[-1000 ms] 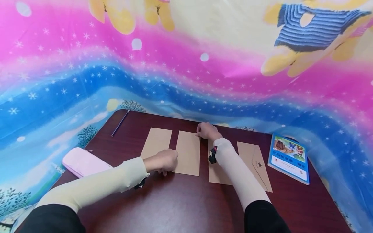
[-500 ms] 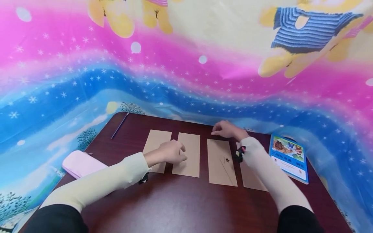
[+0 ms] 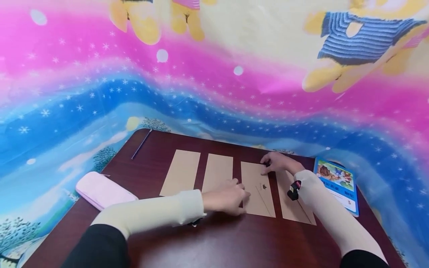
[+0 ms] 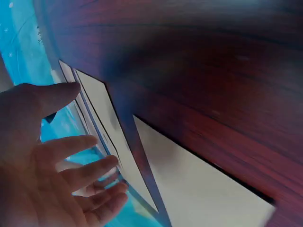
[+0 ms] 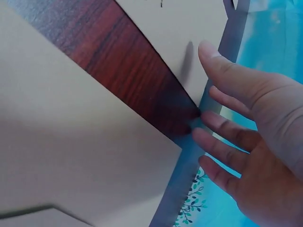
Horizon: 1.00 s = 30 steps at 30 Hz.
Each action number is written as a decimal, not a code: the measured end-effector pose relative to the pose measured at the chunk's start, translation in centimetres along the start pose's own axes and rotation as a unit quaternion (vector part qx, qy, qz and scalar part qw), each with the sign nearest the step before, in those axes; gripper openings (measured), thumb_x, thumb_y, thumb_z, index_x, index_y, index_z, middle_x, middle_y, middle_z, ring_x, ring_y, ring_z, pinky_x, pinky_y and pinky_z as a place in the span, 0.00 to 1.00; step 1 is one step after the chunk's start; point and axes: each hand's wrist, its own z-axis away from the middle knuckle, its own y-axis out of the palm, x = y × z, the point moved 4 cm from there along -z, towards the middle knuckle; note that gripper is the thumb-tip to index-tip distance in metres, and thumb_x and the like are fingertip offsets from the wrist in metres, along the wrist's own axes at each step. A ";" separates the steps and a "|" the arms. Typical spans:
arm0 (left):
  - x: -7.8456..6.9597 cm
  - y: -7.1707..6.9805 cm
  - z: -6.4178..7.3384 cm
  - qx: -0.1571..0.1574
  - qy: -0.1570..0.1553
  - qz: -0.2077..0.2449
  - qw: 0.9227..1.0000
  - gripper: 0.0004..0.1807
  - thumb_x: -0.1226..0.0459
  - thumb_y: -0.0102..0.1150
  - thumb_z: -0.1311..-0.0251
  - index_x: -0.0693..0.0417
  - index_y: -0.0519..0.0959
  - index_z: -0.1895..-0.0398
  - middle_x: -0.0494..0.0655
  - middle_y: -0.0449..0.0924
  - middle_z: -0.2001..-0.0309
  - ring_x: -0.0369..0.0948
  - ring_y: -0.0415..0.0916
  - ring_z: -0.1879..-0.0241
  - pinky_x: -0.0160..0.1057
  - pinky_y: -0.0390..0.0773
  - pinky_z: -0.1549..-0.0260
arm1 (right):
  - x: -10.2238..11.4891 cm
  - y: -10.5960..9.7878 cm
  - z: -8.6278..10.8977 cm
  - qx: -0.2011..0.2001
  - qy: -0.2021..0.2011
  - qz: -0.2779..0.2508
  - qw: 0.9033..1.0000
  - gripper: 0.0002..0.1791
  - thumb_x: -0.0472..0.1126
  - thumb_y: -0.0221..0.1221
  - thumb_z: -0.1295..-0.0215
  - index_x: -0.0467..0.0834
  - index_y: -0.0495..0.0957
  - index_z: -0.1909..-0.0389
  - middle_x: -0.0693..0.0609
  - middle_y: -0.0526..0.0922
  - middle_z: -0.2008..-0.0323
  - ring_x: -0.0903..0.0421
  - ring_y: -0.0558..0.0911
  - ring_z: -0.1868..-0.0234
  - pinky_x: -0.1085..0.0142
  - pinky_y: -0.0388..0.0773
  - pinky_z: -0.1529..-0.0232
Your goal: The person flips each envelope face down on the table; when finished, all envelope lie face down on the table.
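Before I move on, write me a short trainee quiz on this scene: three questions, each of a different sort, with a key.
1. Count: how many flat tan paper rectangles lie in a row on the dark red-brown wood-grain table?
2. True or false: in the head view, the blue book with an illustrated cover lies beyond the right end of that row.
3. Open question: judging by the right wrist view, what, if anything, does the person's right grip hold?

Key
1. Four.
2. True.
3. Nothing; it reaches out with thumb and fingers apart.
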 end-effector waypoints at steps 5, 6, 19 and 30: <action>-2.2 1.0 -2.1 0.027 -0.031 -0.030 0.999 0.22 0.32 0.64 0.44 0.36 0.83 0.64 0.37 0.83 0.57 0.41 0.74 0.54 0.40 0.73 0.54 | -0.8 0.3 0.2 -0.016 0.005 0.004 1.000 0.29 0.47 0.74 0.40 0.34 0.81 0.43 0.37 0.85 0.46 0.38 0.83 0.46 0.45 0.80 0.44; -2.5 1.2 -2.4 0.028 -0.036 -0.036 0.998 0.22 0.32 0.64 0.45 0.36 0.84 0.66 0.37 0.84 0.57 0.41 0.75 0.53 0.40 0.73 0.54 | -0.8 0.4 0.2 -0.020 0.007 0.005 1.000 0.28 0.47 0.74 0.40 0.35 0.82 0.44 0.38 0.85 0.46 0.39 0.83 0.46 0.45 0.80 0.44; -2.4 1.4 -3.4 0.004 -0.027 -0.045 0.999 0.19 0.37 0.66 0.43 0.39 0.85 0.74 0.38 0.85 0.67 0.39 0.77 0.63 0.39 0.78 0.63 | -0.5 0.4 -0.9 0.008 0.056 -0.015 0.998 0.25 0.47 0.74 0.40 0.38 0.79 0.48 0.40 0.83 0.49 0.45 0.82 0.49 0.50 0.80 0.47; -2.5 1.6 -3.7 0.014 -0.024 -0.030 0.999 0.20 0.39 0.67 0.42 0.40 0.81 0.78 0.38 0.85 0.69 0.37 0.78 0.69 0.40 0.81 0.71 | -1.8 -0.4 -0.5 0.012 0.023 -0.116 0.993 0.11 0.32 0.50 0.23 0.34 0.76 0.46 0.38 0.80 0.55 0.47 0.78 0.57 0.60 0.76 0.57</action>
